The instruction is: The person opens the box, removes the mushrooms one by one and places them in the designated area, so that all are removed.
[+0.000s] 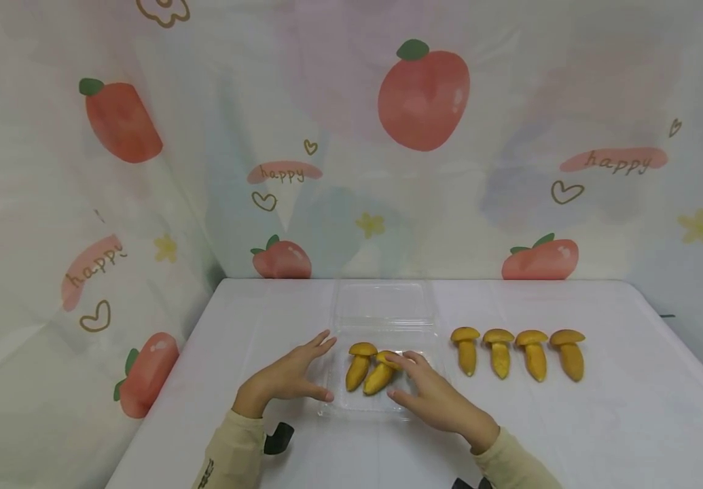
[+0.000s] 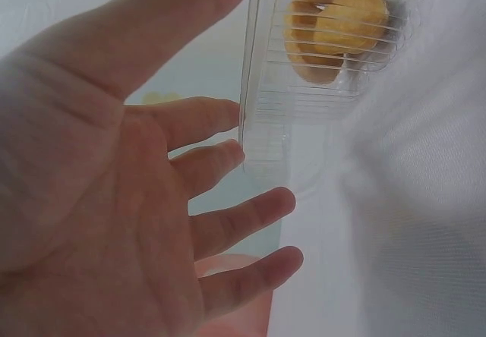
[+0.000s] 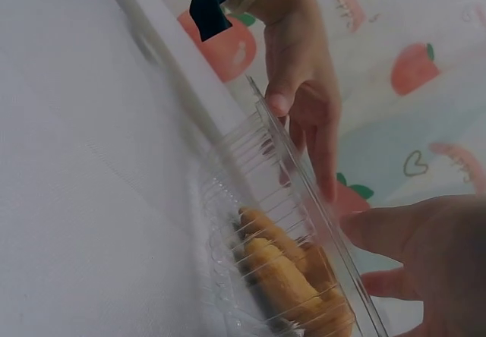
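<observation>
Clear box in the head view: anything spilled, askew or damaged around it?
I see nothing spilled or damaged. Slightly askew: inside the clear box, the right-hand mushroom leans more than the left-hand mushroom, while the four outside mushrooms make a tidy row.

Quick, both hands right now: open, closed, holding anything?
Left hand: open, holding nothing, at the left side of the box.
Right hand: open, holding nothing, at the box's right side.

On the worktop (image 1: 632, 435), at the frame's lower centre, lies the container (image 1: 357, 409), two mushrooms (image 1: 358, 371) side by side in its base, its lid (image 1: 384, 303) behind them. Four more mushrooms (image 1: 500, 356) line up to the right. A backdrop (image 1: 339, 88) stands behind everything.
</observation>
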Available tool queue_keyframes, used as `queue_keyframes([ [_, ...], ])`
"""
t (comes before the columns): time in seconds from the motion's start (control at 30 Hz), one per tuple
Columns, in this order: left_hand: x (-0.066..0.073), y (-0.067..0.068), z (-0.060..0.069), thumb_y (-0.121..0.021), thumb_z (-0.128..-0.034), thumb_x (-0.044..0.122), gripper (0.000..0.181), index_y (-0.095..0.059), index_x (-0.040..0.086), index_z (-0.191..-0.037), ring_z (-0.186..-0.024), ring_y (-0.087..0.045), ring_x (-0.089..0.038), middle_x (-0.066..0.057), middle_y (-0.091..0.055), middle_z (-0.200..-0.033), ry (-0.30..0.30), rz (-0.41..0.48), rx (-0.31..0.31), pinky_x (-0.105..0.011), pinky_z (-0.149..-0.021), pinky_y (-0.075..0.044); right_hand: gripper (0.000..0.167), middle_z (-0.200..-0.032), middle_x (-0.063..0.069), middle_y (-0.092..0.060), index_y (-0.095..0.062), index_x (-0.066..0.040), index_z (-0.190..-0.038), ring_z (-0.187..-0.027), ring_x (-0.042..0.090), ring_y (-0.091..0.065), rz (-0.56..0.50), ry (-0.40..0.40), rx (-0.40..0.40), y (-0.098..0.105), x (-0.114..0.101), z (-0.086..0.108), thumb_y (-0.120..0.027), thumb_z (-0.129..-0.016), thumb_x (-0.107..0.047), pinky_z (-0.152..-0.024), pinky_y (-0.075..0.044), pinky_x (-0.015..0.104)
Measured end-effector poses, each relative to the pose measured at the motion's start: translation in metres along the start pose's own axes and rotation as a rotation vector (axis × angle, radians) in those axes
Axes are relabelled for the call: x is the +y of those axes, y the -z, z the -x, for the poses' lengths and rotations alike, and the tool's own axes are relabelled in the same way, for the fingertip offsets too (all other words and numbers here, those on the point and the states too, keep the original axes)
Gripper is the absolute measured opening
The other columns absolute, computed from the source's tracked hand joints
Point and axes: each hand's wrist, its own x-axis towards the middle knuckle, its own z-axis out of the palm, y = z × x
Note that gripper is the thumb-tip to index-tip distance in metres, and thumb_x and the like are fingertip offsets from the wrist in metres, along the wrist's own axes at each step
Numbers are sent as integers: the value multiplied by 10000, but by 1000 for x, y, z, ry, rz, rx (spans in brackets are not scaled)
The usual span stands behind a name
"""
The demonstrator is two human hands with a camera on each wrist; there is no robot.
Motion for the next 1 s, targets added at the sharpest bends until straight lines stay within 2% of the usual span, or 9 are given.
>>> queue_keyframes([
  [0.13,0,1,-1,-869,-800,325,1021,-281,110,-1607,-1546,-230,-417,-127,-146,-1712,-2,-3,2,-636,-1210,-271,594,-1552,362,-346,-476,-74,-1494,-1397,579,-389,-5,-43,-9,-4,1,-3,-666,-981,-305,-1072,-366,741],
  [0.23,1,1,-1,-870,-799,325,1023,-280,105,-1606,-1546,-231,-417,-129,-145,-1712,-3,-4,0,-634,-1210,-273,576,-1546,363,-368,-489,-63,-1485,-1430,608,-306,-10,-47,-23,-6,2,-7,-658,-985,-293,-1086,-318,767],
  [0.47,1,0,-1,-872,-795,333,1027,-283,103,-1605,-1548,-237,-405,-129,-152,-1711,-5,-10,5,-623,-1212,-279,502,-1418,317,-553,-565,-19,-1415,-1318,555,-489,19,48,-43,-9,9,-14,-651,-983,-259,-1059,-389,719],
  [0.6,1,0,-1,-874,-794,325,1028,-284,96,-1604,-1546,-234,-415,-137,-151,-1710,-3,1,9,-630,-1208,-278,488,-1402,300,-559,-581,-51,-1409,-1307,523,-500,13,50,-29,-10,10,-15,-653,-982,-277,-1052,-404,703],
  [0.77,1,1,-1,-870,-799,324,1020,-284,110,-1605,-1549,-227,-410,-127,-146,-1712,-3,10,0,-632,-1212,-269,470,-1427,305,-485,-559,-98,-1426,-1237,474,-551,-92,30,-10,-8,11,-15,-648,-990,-249,-989,-493,629],
  [0.9,0,1,-1,-869,-800,323,1016,-283,128,-1608,-1551,-223,-406,-117,-145,-1714,5,10,-5,-632,-1214,-266,456,-1455,309,-420,-530,-110,-1430,-1138,416,-624,-207,31,15,-7,13,-16,-642,-995,-184,-918,-575,497],
  [1.0,1,2,-1,-871,-798,325,1019,-284,133,-1608,-1550,-229,-406,-114,-148,-1714,11,4,-2,-633,-1211,-273,435,-1494,285,-394,-527,-89,-1413,-1198,427,-593,-269,52,58,-7,12,-17,-633,-993,-126,-931,-591,426],
])
